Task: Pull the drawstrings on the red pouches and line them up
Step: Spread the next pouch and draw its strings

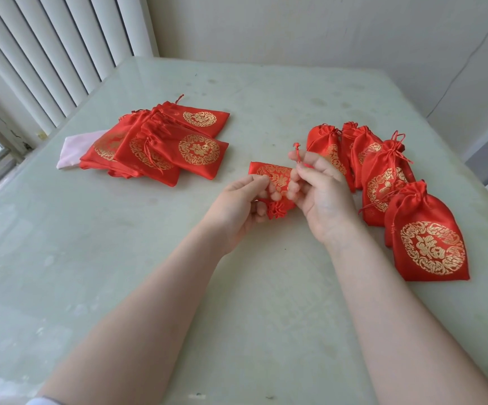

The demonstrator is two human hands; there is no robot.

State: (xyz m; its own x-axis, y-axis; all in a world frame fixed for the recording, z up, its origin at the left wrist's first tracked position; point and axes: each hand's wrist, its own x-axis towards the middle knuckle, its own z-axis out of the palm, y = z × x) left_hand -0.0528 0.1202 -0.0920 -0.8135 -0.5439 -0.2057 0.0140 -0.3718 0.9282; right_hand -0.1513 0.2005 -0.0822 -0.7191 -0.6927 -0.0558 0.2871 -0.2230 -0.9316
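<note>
A red pouch (273,178) with a gold emblem is held just above the middle of the counter (266,97), its gathered mouth pointing toward the person and bunched between the two hands. The left hand (238,206) grips the pouch from the left, its fingers (259,179) curled onto the cloth. The right hand (315,185) pinches the red drawstring (297,153) between thumb and forefinger, the cord's knotted end standing up above the fingertips.

Just right of the hands, a row of cinched pouches (389,182) runs from mid-counter toward the near right edge, each overlapping the next; the nearest (431,247) lies close to the counter's right edge. To the left, well apart from the hands, a loose pile of flat pouches (161,147) with mouths not drawn lies overlapping, and a pale pink cloth (72,152) shows from under its left side, near the counter's left edge.

Bare counter stretches between pile and hands, across the far side up to the wall (295,30), and over the whole near side around both forearms. White vertical slats (47,59) stand beyond the far left corner.
</note>
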